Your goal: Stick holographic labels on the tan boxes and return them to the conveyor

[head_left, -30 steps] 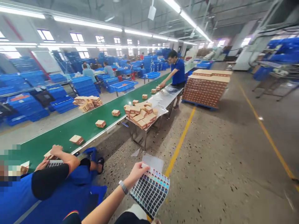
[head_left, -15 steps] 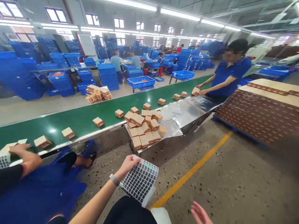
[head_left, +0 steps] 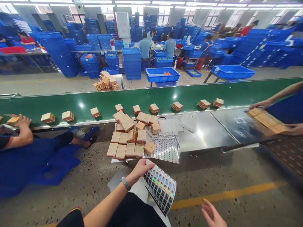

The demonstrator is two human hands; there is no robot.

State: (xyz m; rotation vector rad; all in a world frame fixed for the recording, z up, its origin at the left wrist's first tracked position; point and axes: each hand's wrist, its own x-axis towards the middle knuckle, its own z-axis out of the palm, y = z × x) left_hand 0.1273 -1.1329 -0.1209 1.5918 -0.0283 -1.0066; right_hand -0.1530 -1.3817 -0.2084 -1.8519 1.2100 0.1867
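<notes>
My left hand (head_left: pixel 139 170) is closed on a sheet of small shiny stickers (head_left: pixel 161 186), pinched at its upper left corner between thumb and fingers. The sheet hangs curved over my lap, with rainbow glints across its rows. At lower right, my right hand (head_left: pixel 212 214) is held in the air over the floor, fingers loosely bent and apart, nothing visible in it. Ahead, small cardboard boxes (head_left: pixel 125 149) are piled on a metal side table (head_left: pixel 199 138). More sticker sheets (head_left: pixel 165 149) lie flat beside the pile, and white backing sheets (head_left: pixel 169 125) lie behind them.
A green conveyor belt (head_left: pixel 59 102) runs across, carrying several spaced boxes. A co-worker's hand (head_left: pixel 23 121) touches a box at left; another person's hands (head_left: pixel 294 129) handle a row of boxes at right. Blue crates (head_left: pixel 163 75) stand beyond the belt.
The view has turned right-to-left and levelled, so the pile sits nearer. My left hand still holds the sticker sheet. The co-worker at right has set boxes in a row on the metal table.
</notes>
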